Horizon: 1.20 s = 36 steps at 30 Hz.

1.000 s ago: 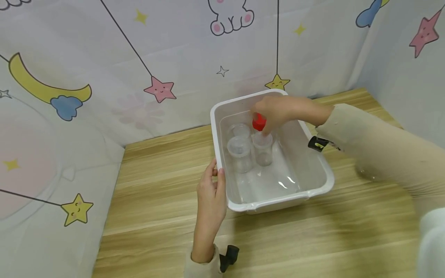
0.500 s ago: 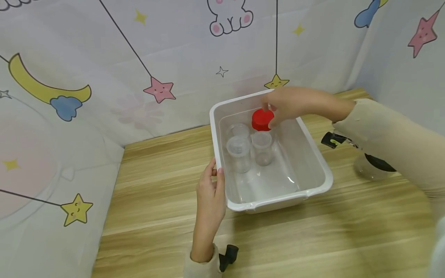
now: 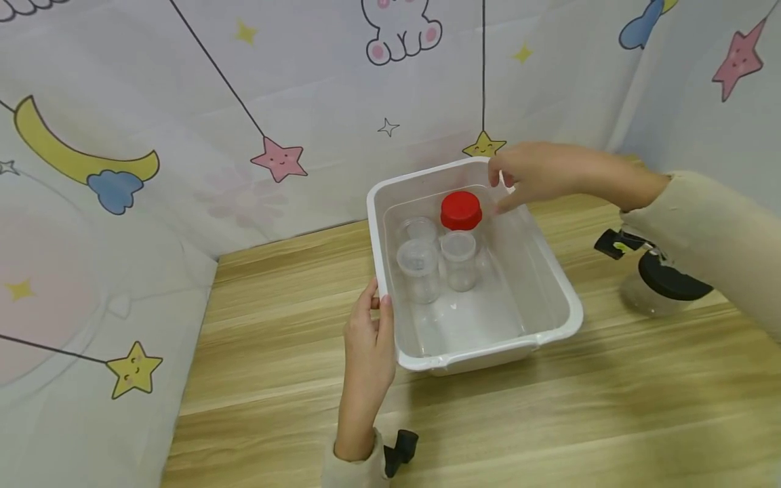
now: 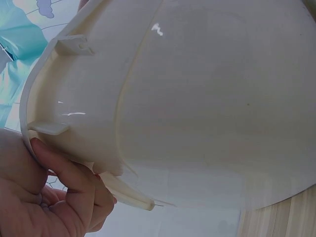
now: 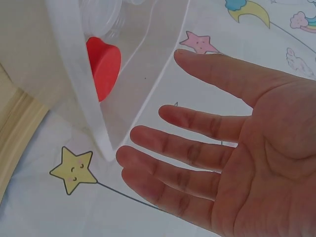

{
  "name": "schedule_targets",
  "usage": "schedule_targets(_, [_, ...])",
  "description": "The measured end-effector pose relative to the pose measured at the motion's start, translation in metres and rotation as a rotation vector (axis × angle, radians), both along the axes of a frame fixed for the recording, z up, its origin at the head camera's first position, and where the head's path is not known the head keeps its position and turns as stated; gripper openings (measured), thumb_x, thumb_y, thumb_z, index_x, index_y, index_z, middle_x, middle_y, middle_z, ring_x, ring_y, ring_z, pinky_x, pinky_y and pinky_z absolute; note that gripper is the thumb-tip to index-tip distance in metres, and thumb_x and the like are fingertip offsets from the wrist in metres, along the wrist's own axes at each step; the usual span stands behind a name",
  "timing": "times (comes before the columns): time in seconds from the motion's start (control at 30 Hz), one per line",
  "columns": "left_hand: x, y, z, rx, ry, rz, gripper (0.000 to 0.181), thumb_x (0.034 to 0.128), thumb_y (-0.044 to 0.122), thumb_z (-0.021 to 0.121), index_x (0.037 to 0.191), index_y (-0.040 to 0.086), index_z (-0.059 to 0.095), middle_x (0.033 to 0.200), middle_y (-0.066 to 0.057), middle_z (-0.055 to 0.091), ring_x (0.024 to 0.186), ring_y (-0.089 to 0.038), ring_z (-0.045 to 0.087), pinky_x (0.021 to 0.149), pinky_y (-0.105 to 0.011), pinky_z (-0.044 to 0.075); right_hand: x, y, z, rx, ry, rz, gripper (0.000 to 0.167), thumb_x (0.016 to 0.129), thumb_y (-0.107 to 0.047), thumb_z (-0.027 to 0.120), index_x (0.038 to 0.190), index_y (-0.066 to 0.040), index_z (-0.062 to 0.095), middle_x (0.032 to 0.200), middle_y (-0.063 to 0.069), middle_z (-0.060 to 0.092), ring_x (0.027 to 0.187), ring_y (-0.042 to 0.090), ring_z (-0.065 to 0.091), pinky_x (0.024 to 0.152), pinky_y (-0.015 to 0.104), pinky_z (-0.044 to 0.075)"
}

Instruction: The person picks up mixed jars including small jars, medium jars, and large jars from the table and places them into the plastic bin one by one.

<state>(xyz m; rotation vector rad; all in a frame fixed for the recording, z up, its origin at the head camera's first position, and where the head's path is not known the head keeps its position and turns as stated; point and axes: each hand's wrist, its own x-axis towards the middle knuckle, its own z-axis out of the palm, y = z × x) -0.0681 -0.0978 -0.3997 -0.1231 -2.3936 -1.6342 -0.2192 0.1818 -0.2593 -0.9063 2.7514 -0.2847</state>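
A white plastic basin (image 3: 470, 322) stands on the wooden table. My left hand (image 3: 369, 346) grips its left rim, thumb on top; in the left wrist view the fingers (image 4: 66, 173) curl under that rim. Inside the basin are a clear lidded container (image 3: 421, 281), a second clear container (image 3: 459, 264) and a third (image 3: 417, 228) behind them. A jar with a red lid (image 3: 461, 209) sits at the back, its body mostly hidden. My right hand (image 3: 533, 173) hovers by the basin's back right rim, holding nothing; the right wrist view shows its fingers (image 5: 185, 148) spread and extended.
A clear jar with a black lid (image 3: 674, 276) is on the table right of the basin, partly behind the right sleeve (image 3: 720, 237). A printed cloth backdrop (image 3: 342, 88) rises behind the table (image 3: 274, 318).
My right hand has let go of the red-lidded jar and moved right, out toward the basin's rim. The jar stays in the basin. My left hand keeps its grip.
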Motion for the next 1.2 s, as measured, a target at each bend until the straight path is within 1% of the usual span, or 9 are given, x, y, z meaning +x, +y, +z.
schedule_targets(0.1, [0.000,0.000,0.000,-0.003,-0.001,0.003,0.046,0.1083,0.020,0.045,0.146,-0.006,0.042,0.108,-0.019,0.055,0.083,-0.026,0.072,0.068,-0.033,0.061,0.000,0.008,-0.001,0.000,-0.006,-0.021,0.041,0.089,-0.027,0.075,0.114,0.002,0.060,0.104,0.018,0.063,0.096,0.034,0.058,0.082,0.049,0.052])
schedule_targets(0.3, [-0.001,0.000,-0.001,0.006,-0.006,0.002,0.046,0.1082,0.021,0.045,0.146,-0.005,0.042,0.108,-0.022,0.056,0.084,-0.027,0.072,0.069,-0.038,0.061,0.000,0.032,-0.010,-0.020,-0.010,-0.045,0.044,0.089,-0.028,0.076,0.115,0.004,0.061,0.105,0.018,0.064,0.097,0.035,0.060,0.082,0.052,0.053])
schedule_targets(0.5, [-0.001,0.000,-0.001,0.000,-0.009,-0.001,0.045,0.1083,0.020,0.045,0.146,-0.005,0.042,0.107,-0.019,0.055,0.085,-0.028,0.072,0.067,-0.032,0.060,0.001,0.058,-0.022,-0.022,-0.016,-0.070,0.043,0.091,-0.031,0.074,0.113,0.003,0.061,0.103,0.017,0.064,0.096,0.034,0.060,0.079,0.051,0.052])
schedule_targets(0.57, [-0.001,0.000,-0.001,-0.003,-0.007,-0.002,0.045,0.1083,0.020,0.044,0.146,-0.005,0.042,0.107,-0.018,0.054,0.084,-0.028,0.072,0.067,-0.032,0.060,0.002,0.063,-0.025,-0.020,-0.017,-0.077,0.043,0.091,-0.031,0.074,0.113,0.003,0.060,0.102,0.016,0.064,0.096,0.034,0.060,0.078,0.050,0.052])
schedule_targets(0.7, [-0.001,-0.001,-0.001,-0.001,-0.002,-0.005,0.046,0.1085,0.021,0.044,0.146,-0.005,0.042,0.107,-0.019,0.054,0.082,-0.025,0.071,0.066,-0.036,0.061,0.005,0.072,-0.029,-0.027,-0.018,-0.088,0.043,0.091,-0.030,0.074,0.114,0.004,0.060,0.101,0.016,0.064,0.095,0.034,0.061,0.078,0.050,0.052])
schedule_targets(0.8, [-0.001,-0.001,-0.002,0.005,-0.005,-0.004,0.046,0.1085,0.021,0.044,0.146,-0.005,0.042,0.107,-0.020,0.054,0.082,-0.025,0.071,0.068,-0.040,0.061,0.006,0.079,-0.034,-0.021,-0.002,-0.086,0.042,0.091,-0.031,0.074,0.111,0.003,0.062,0.100,0.015,0.065,0.094,0.033,0.061,0.077,0.050,0.052])
schedule_targets(0.9, [-0.002,-0.002,-0.003,0.003,-0.004,-0.001,0.046,0.1084,0.021,0.044,0.146,-0.005,0.042,0.107,-0.020,0.055,0.083,-0.025,0.072,0.068,-0.042,0.061,0.008,0.085,-0.040,-0.006,0.010,-0.103,0.041,0.091,-0.033,0.075,0.111,0.001,0.063,0.099,0.013,0.065,0.093,0.032,0.061,0.075,0.050,0.052])
schedule_targets(1.0, [-0.002,-0.002,-0.003,0.002,-0.001,-0.001,0.046,0.1084,0.021,0.044,0.146,-0.005,0.042,0.107,-0.021,0.055,0.083,-0.026,0.072,0.068,-0.041,0.061,0.010,0.092,-0.046,0.000,0.012,-0.121,0.041,0.091,-0.033,0.074,0.111,0.001,0.063,0.100,0.012,0.065,0.093,0.031,0.062,0.074,0.050,0.052])
schedule_targets(1.2, [-0.002,-0.002,-0.002,-0.002,0.002,0.001,0.046,0.1082,0.021,0.045,0.145,-0.006,0.043,0.107,-0.020,0.056,0.083,-0.026,0.072,0.067,-0.036,0.061,0.016,0.109,-0.062,-0.044,-0.022,-0.127,0.039,0.090,-0.025,0.076,0.111,0.004,0.062,0.101,0.014,0.064,0.093,0.031,0.062,0.075,0.046,0.053])
